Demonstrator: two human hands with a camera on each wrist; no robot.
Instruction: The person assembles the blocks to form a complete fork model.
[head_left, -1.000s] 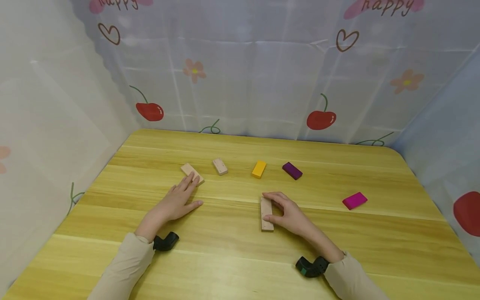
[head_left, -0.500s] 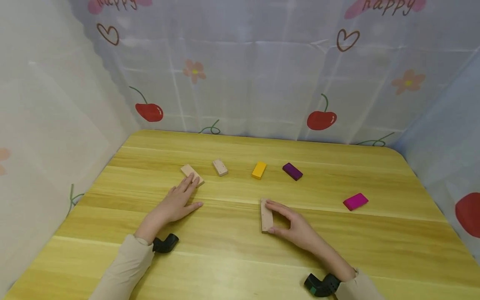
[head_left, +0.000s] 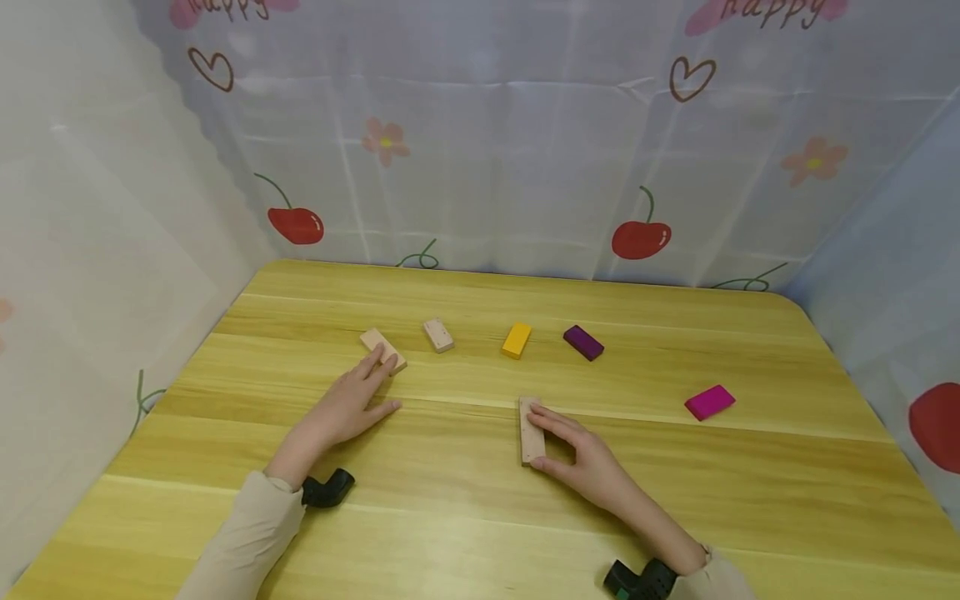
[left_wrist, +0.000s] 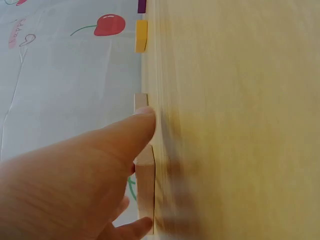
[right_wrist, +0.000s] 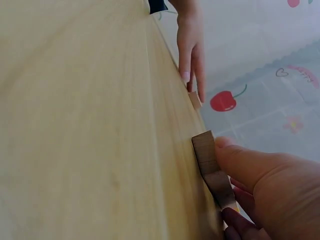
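Note:
In the head view my left hand [head_left: 341, 408] lies with extended fingers on a plain wooden block [head_left: 371, 337], thumb spread away on the table side. The left wrist view shows that block [left_wrist: 145, 185] lying flat, fingertips at its edge. My right hand [head_left: 592, 462] reaches over a longer pale wooden block [head_left: 528, 433] near the table's middle. Its fingers touch the block's top face and the thumb rests by the near end. In the right wrist view this block [right_wrist: 207, 160] sits beside the thumb; the fingers partly hide its far end.
Behind the hands lie a small speckled wooden block [head_left: 438, 335], a yellow block [head_left: 517, 341] and a purple block [head_left: 583, 342]. Farther right is a magenta block [head_left: 709, 402]. All rest on the wood-grain table [head_left: 450, 533], which meets a patterned curtain [head_left: 480, 167] at the back.
My right hand has drawn back toward the lower right, its fingers and thumb shifting along the long wooden block. That block stays almost where it was. The left hand keeps its place on its block.

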